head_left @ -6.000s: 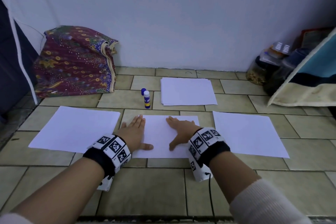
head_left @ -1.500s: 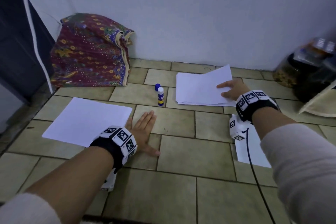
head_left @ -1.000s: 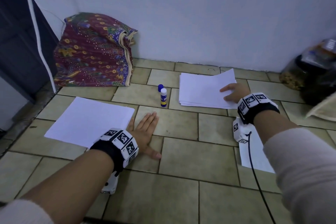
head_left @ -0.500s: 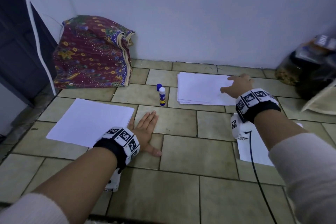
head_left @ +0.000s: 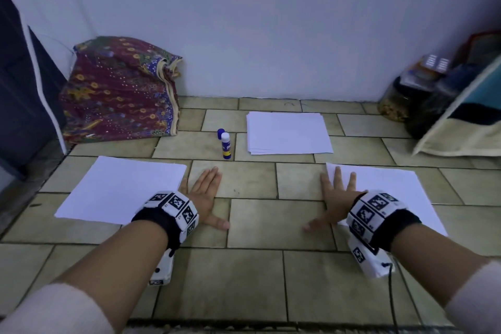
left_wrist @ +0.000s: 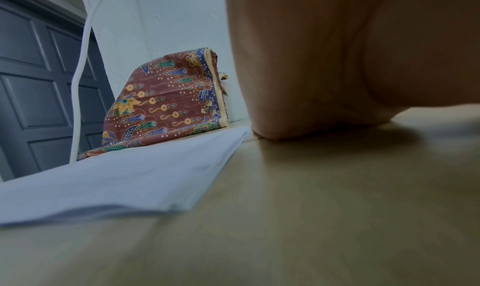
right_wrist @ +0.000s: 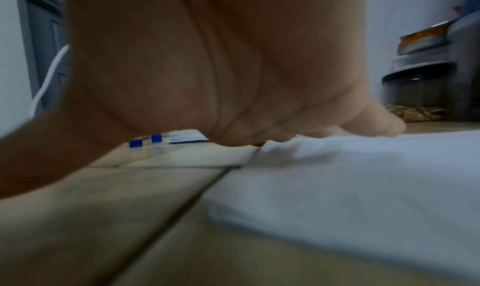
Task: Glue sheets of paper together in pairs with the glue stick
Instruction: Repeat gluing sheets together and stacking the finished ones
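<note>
Now left hand point(head_left: 204, 194) flat on tiles, right hand point(head_left: 334, 195) splayed (fingertips on sheet point(head_left: 390, 190))

Left hand point(left_wrist: 350, 65) flat on tiled floor point(left_wrist: 311, 208), beside white paper point(left_wrist: 116, 184), patterned cloth point(left_wrist: 168, 104) behind.

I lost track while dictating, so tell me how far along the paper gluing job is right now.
Looks done: paper lies at the left and at the right, though whether they are glued pairs cannot be told. In hand: nothing; the left hand rests flat on the floor, the right hand flat on the right paper's edge. Left: the far stack waits, beside the upright glue stick, its blue cap off.
</note>
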The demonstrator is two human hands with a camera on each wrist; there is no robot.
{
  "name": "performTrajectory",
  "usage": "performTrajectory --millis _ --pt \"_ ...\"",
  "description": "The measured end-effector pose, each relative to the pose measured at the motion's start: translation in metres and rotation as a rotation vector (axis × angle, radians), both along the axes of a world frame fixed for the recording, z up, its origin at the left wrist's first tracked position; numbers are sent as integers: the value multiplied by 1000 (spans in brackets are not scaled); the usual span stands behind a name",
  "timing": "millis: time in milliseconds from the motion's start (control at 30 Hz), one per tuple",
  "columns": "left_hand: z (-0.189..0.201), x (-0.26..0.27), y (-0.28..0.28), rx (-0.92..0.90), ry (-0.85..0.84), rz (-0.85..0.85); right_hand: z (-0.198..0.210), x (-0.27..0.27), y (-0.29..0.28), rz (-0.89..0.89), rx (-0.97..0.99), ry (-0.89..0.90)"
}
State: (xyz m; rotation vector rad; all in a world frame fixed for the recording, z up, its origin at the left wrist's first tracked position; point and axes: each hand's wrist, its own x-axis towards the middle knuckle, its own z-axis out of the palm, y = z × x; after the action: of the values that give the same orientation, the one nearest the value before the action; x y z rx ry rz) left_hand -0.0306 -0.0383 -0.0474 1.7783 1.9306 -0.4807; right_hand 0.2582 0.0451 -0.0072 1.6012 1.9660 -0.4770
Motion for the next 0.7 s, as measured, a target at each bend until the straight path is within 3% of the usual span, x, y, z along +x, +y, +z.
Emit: performTrajectory --millis 367,567,633,700 --pt "7 4 -3 8 -24 9 -17 -2 -2 -20 -10 -2" --pt "43 -32 -4 151 -308 -5 -20 -2 0 -27 2 -1" --pt "50 -54 -8 233 -265 80 -21 -2 0 -27 3 -1" --pt "49 -72 -14 213 -87 187 -22 -2 0 -27 6 -8"
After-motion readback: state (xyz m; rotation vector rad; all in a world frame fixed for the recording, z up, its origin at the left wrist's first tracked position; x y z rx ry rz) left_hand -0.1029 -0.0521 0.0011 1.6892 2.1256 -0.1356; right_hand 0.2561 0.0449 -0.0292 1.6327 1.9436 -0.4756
